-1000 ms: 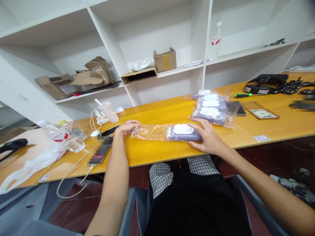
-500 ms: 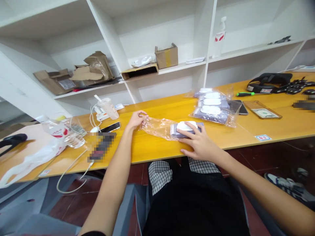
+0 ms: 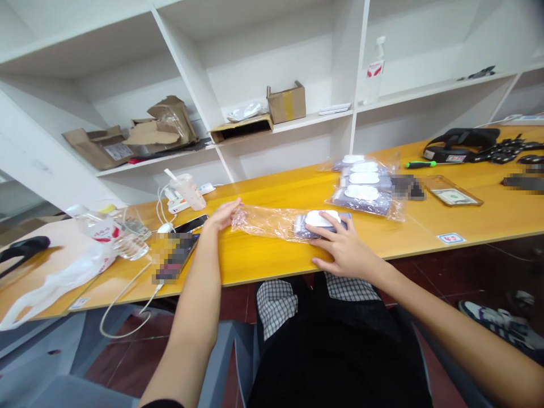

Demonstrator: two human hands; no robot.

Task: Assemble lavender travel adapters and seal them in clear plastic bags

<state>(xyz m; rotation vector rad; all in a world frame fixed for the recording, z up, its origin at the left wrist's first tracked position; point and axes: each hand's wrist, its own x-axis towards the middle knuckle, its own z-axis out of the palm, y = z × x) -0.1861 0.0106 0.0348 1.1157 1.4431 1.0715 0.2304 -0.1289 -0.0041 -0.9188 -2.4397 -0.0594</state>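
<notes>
A bluish-grey packet with a white oval label [image 3: 301,225] lies near the table's front edge inside a clear plastic bag [image 3: 267,222]. The bag's loose, crinkled part stretches to the left. My right hand [image 3: 335,241] rests on the packet, fingers spread over its label and right side, thumb out on the near side. At the bag's far left end my left hand [image 3: 223,216] is closed on the plastic; its thumb is largely hidden. Several similar bagged packets [image 3: 361,195] lie in an overlapping row to the right, beyond my right hand.
Left of my arm are phones [image 3: 191,224], cables, a drink cup [image 3: 189,191], a water bottle [image 3: 100,226] and a white plastic bag [image 3: 63,277]. On the right lie a screwdriver [image 3: 420,165], a phone case [image 3: 453,191] and a headset [image 3: 461,146]. Shelves hold cardboard boxes [image 3: 287,103].
My left hand has moved left, and the bag's loose end has stretched out with it. My right hand stays on the packet. The view has shifted slightly.
</notes>
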